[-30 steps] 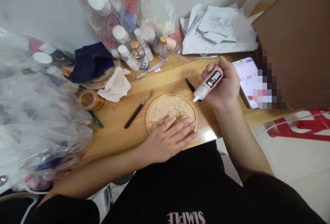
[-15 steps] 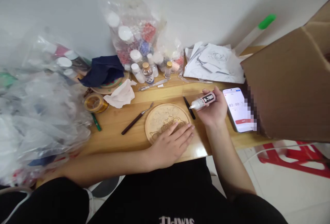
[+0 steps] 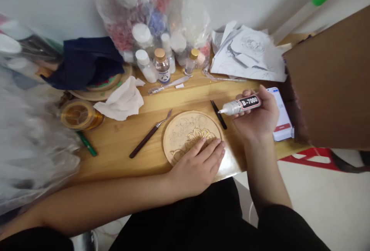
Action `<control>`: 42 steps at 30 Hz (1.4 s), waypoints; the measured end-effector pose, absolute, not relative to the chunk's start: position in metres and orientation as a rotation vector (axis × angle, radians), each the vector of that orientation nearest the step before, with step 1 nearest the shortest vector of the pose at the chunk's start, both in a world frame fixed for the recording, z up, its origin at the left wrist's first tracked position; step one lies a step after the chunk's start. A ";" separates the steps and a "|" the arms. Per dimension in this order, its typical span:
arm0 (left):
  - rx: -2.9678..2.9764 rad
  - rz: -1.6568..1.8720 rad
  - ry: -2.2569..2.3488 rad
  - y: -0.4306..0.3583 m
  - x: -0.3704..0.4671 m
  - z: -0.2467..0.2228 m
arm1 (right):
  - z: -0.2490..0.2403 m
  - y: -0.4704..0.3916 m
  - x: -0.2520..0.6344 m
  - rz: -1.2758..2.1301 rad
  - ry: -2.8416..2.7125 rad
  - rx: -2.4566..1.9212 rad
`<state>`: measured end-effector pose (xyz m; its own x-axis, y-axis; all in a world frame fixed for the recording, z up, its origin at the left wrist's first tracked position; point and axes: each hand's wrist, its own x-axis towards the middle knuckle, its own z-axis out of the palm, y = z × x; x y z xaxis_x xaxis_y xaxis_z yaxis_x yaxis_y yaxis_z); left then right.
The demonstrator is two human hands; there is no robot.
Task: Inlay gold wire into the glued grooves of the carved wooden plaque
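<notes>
My left hand [image 3: 199,164] lies flat with its fingers stretched out over the lower right part of a round wooden plaque [image 3: 173,128]. The plaque carries a pencilled floral drawing, and gold wire outlines a flower shape on part of it. In my right hand [image 3: 257,120] is a tube of B-7000 glue [image 3: 241,104], held nearly level with its nozzle toward the left. Black tweezers [image 3: 219,114] lie on the table just right of the plaque, beneath the nozzle. A small palette knife [image 3: 150,134] with a dark handle rests left of the plaque.
Behind stand small bottles [image 3: 162,66], a bagged heap of jars [image 3: 141,37] and paper sketches [image 3: 245,52]. At left are a gold wire spool [image 3: 82,114], a white tissue [image 3: 121,101], a green pen [image 3: 86,143] and plastic bags [image 3: 31,139]. A phone [image 3: 280,116] and cardboard box [image 3: 332,85] are at right.
The camera view has come closer to the table. My right hand with the glue tube appears slightly farther from the plaque; my left hand stays on it.
</notes>
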<state>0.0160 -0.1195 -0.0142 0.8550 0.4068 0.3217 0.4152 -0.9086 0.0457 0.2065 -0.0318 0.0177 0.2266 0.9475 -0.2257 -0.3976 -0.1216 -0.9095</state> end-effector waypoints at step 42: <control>-3.054 -0.493 -0.753 -0.118 0.018 -0.010 | 0.007 -0.017 0.177 0.886 -1.190 -1.312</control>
